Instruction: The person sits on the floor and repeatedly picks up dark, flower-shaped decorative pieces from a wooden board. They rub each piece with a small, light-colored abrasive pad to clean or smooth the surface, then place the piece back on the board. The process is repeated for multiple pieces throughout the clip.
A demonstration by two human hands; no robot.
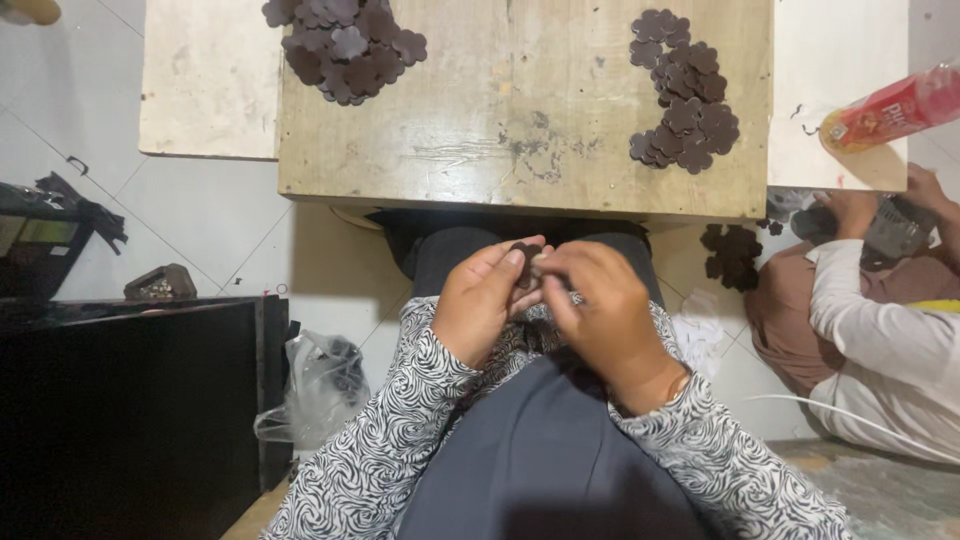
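Over the lap, below the worn wooden tabletop: left hand and right hand pinching one small dark brown flower-shaped leather piece between fingertips, mid-handling; next likely needing steady fingertip pressure. Piles of similar pieces above.

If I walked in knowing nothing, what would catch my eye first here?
Probably the two hands, left hand and right hand, meeting over the lap and pinching a small dark flower-shaped piece between their fingers. Next, two heaps of similar brown pieces on the low wooden table: one at its far left, one along its right side. At the right edge, another person's white sleeve.
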